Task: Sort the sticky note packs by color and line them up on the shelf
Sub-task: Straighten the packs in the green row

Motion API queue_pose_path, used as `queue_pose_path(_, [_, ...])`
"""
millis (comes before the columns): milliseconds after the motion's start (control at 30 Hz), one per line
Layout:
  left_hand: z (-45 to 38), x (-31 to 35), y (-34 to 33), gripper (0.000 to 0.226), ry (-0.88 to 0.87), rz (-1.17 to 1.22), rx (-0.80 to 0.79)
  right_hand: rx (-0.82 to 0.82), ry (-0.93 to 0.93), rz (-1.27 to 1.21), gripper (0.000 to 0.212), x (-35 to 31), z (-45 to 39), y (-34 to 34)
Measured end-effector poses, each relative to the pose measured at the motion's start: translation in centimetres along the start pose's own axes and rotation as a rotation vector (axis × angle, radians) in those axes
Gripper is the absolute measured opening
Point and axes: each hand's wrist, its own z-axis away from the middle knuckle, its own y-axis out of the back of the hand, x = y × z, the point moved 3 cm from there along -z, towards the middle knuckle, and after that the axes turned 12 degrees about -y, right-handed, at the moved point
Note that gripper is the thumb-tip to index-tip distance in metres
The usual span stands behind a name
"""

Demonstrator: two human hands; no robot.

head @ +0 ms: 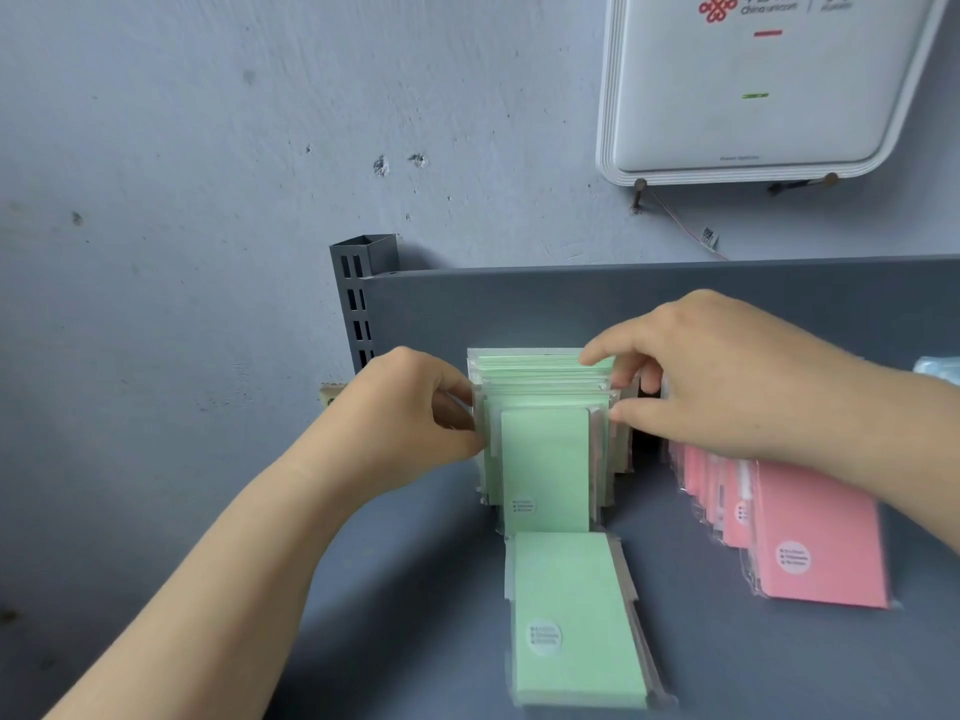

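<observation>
On a grey metal shelf against a pale blue wall: a row of green sticky note packs in clear sleeves, standing on edge and leaning back toward the rear panel, squeezed from both sides. Left hand at the row's left edge, fingers curled and thumb pinching the sleeve edges of the packs. Right hand over the row's right side, index finger laid across the top of the rearmost packs, thumb pressed against the right edge lower down, gripping the stack between them. Just in front of the row, a single green pack lying flat on the shelf, round white sticker near its lower left corner, touching or nearly touching the foot of the standing packs. To the right, well apart from the green ones, a fanned row of pink sticky note packs, tilted back and overlapping, partly hidden beneath the right wrist, each foremost face bearing a round white sticker. At the far right edge, a scrap of something pale blue, too cropped to identify. Slotted grey upright post at the shelf's left rear corner. Above, a white wall-mounted router box with a red logo, resting on nails.
</observation>
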Motion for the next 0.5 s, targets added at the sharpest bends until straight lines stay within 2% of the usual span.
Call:
queue_pose_path(200, [-0.2,-0.2,-0.3,0.014,0.014,-0.003,-0.008,0.042,0.026,0.042,0.029,0.1,-0.3,-0.9])
queue_pose_path(333, [-0.1,-0.1,0.1,0.009,0.041,-0.080,-0.002,0.060,0.042,0.009,0.031,0.0,-0.1,0.0])
queue_pose_path(400, [0.1,0.3,0.5,0.009,0.049,-0.094,0.006,0.075,0.059,-0.065,0.023,-0.6,0.5,0.9])
queue_pose_path(500, [0.4,1.2,1.0,0.010,-0.024,-0.040,0.108,0.040,0.084,-0.164,0.015,-1.6,1.7,1.7])
